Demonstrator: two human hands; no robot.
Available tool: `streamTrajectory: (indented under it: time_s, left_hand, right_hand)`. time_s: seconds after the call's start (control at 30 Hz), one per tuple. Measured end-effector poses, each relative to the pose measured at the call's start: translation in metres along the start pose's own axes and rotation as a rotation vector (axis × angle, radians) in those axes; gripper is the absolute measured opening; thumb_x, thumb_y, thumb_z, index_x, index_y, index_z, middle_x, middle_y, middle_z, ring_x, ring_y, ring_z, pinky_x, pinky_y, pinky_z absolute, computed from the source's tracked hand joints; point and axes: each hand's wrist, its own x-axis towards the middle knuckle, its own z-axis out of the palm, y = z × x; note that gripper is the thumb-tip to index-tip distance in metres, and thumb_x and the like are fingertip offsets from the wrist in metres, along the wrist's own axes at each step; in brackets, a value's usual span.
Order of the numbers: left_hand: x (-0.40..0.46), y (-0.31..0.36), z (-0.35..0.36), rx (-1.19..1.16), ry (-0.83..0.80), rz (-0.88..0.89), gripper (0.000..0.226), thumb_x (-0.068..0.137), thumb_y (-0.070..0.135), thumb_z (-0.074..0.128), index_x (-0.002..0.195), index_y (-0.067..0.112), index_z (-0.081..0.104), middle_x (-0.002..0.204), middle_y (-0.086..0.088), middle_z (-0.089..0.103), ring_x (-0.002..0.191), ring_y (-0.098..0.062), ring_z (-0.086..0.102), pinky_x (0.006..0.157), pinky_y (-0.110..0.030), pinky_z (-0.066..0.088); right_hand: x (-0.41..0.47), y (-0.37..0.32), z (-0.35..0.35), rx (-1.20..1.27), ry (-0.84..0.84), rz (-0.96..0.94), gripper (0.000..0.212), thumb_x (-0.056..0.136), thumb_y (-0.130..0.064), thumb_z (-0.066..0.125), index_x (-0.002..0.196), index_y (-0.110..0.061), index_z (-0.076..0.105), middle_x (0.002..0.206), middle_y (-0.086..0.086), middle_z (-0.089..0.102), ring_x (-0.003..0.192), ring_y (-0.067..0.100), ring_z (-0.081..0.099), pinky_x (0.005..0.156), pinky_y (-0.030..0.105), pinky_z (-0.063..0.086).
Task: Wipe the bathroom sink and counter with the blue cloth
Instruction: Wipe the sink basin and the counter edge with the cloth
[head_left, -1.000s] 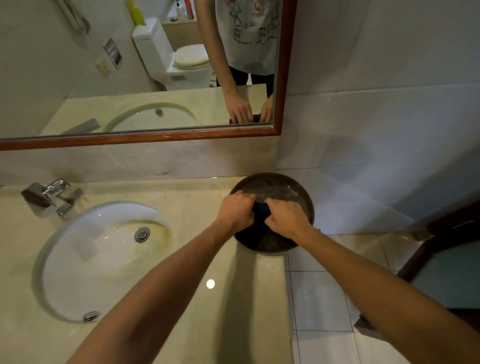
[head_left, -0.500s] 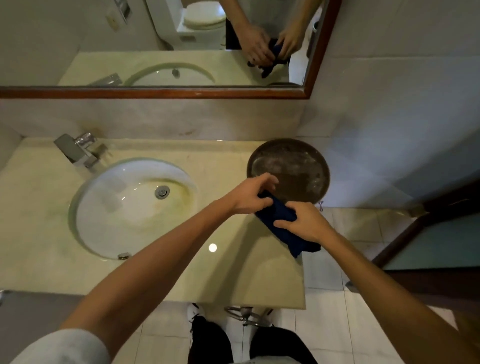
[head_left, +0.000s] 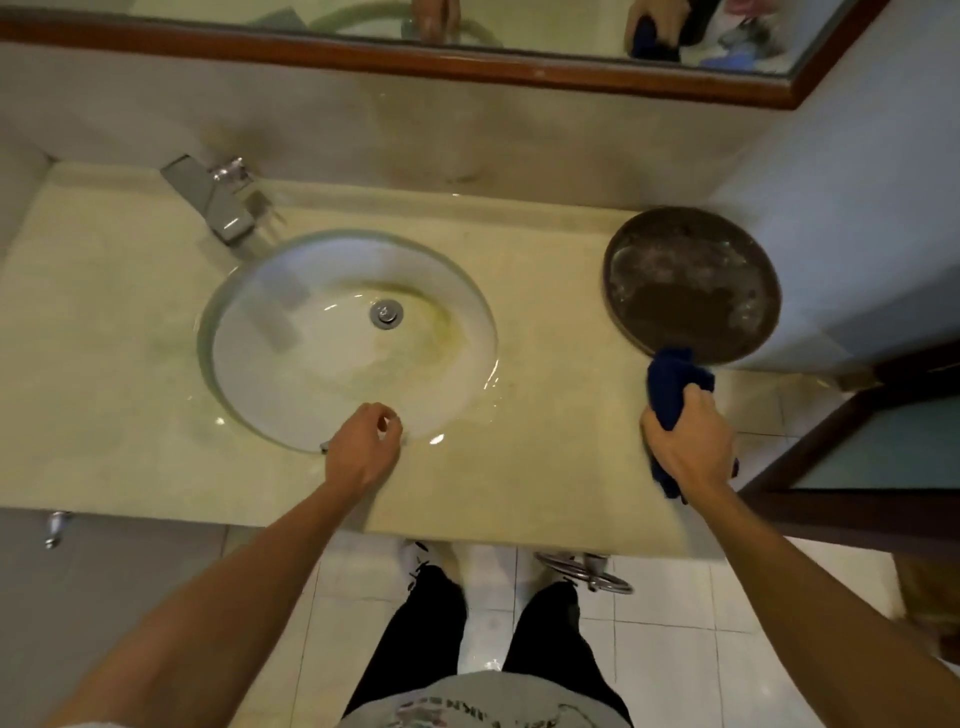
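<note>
A single wide-angle camera on the person's head looks steeply down from close above the bench (head_left: 545, 467), facing the wall, taking in the sink (head_left: 291, 364), the mirror's lower edge (head_left: 467, 65) and the floor tiles below

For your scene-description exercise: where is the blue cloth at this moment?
In the head view the blue cloth is bunched in the right hand, over the counter's right end, just in front of the dark round tray.
</note>
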Motion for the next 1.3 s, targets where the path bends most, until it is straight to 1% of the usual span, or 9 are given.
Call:
streamTrajectory:
  time_s: [0.17, 0.37, 0.47, 0.6, 0.73, 0.8, 0.93, 1.1, 1.3]
  left_hand:
    - [-0.002, -0.002, 0.004, -0.185, 0.121, -0.059, 0.018, 0.098, 0.036, 0.048, 0.088, 0.027, 0.059, 0.082, 0.011, 0.063, 0.074, -0.012, 0.059, 0.068, -0.032, 0.046]
    - [-0.002, -0.008, 0.008, -0.219, 0.169, -0.021, 0.016, 0.102, 0.032, 0.041, 0.095, 0.031, 0.055, 0.087, 0.014, 0.061, 0.078, -0.009, 0.058, 0.071, -0.032, 0.047]
    - [-0.003, -0.008, 0.008, -0.226, 0.204, -0.002, 0.016, 0.103, 0.03, 0.04, 0.098, 0.028, 0.055, 0.088, 0.013, 0.06, 0.078, -0.01, 0.058, 0.07, -0.032, 0.047]
    - [-0.002, -0.008, 0.006, -0.255, 0.226, -0.03, 0.017, 0.104, 0.03, 0.038, 0.098, 0.027, 0.054, 0.088, 0.009, 0.061, 0.077, -0.013, 0.059, 0.069, -0.032, 0.046]
    - [-0.002, -0.009, 0.006, -0.24, 0.197, -0.021, 0.021, 0.104, 0.034, 0.038, 0.091, 0.025, 0.053, 0.081, 0.007, 0.059, 0.073, -0.017, 0.057, 0.068, -0.034, 0.045]
    - [-0.002, -0.009, 0.006, -0.218, 0.174, -0.026, 0.025, 0.102, 0.039, 0.038, 0.085, 0.026, 0.05, 0.076, 0.008, 0.056, 0.071, -0.02, 0.056, 0.066, -0.034, 0.044]
    - [-0.001, -0.007, 0.006, -0.131, 0.13, -0.041, 0.035, 0.101, 0.043, 0.036, 0.075, 0.02, 0.043, 0.068, 0.004, 0.052, 0.067, -0.027, 0.056, 0.065, -0.036, 0.042]
    - [-0.002, -0.004, 0.006, -0.106, 0.143, -0.07, 0.038, 0.101, 0.042, 0.036, 0.073, 0.017, 0.044, 0.066, 0.0, 0.052, 0.066, -0.029, 0.054, 0.065, -0.035, 0.036]
    - [0.001, -0.004, 0.012, -0.06, 0.188, -0.099, 0.04, 0.1, 0.045, 0.038, 0.076, 0.016, 0.054, 0.067, 0.0, 0.058, 0.064, -0.022, 0.055, 0.064, -0.033, 0.032]
  right_hand:
    - [-0.032, -0.084, 0.047, -0.018, 0.109, -0.005, 0.034, 0.09, -0.045, 0.047, 0.104, -0.014, 0.051, 0.103, 0.009, 0.054, 0.07, 0.034, 0.058, 0.061, 0.035, 0.042]
    - [-0.061, -0.186, 0.1, 0.059, 0.137, -0.056, 0.039, 0.091, -0.05, 0.054, 0.104, -0.014, 0.051, 0.1, 0.006, 0.052, 0.068, 0.023, 0.054, 0.056, 0.031, 0.037]
    - [-0.075, -0.246, 0.112, 0.307, 0.067, -0.066, 0.029, 0.092, -0.045, 0.06, 0.101, -0.019, 0.051, 0.098, 0.0, 0.057, 0.072, 0.021, 0.057, 0.061, 0.033, 0.045]
    - [-0.074, -0.284, 0.102, 0.797, -0.214, 0.082, 0.024, 0.092, -0.041, 0.066, 0.099, -0.022, 0.053, 0.093, -0.004, 0.066, 0.082, 0.016, 0.065, 0.076, 0.04, 0.057]
    - [-0.064, -0.239, 0.053, 1.044, -0.161, 0.117, 0.03, 0.096, -0.028, 0.069, 0.121, -0.021, 0.055, 0.11, -0.004, 0.068, 0.094, 0.01, 0.068, 0.08, 0.027, 0.058]
    - [-0.057, -0.191, 0.02, 1.012, -0.079, 0.092, 0.03, 0.097, -0.023, 0.069, 0.123, -0.02, 0.055, 0.112, -0.004, 0.068, 0.095, 0.008, 0.067, 0.08, 0.025, 0.056]
    - [-0.049, -0.087, -0.037, 0.681, 0.08, 0.119, 0.045, 0.094, -0.024, 0.072, 0.13, -0.006, 0.052, 0.119, 0.004, 0.065, 0.098, 0.015, 0.064, 0.09, 0.038, 0.056]
    - [-0.05, 0.013, -0.065, 0.144, 0.119, 0.211, 0.047, 0.089, -0.04, 0.074, 0.12, -0.012, 0.053, 0.116, 0.015, 0.068, 0.103, 0.037, 0.065, 0.087, 0.048, 0.054]
    - [-0.06, 0.049, -0.028, 0.039, 0.021, 0.069, 0.037, 0.088, -0.038, 0.073, 0.11, -0.017, 0.052, 0.094, 0.0, 0.063, 0.079, 0.022, 0.056, 0.076, 0.035, 0.047]
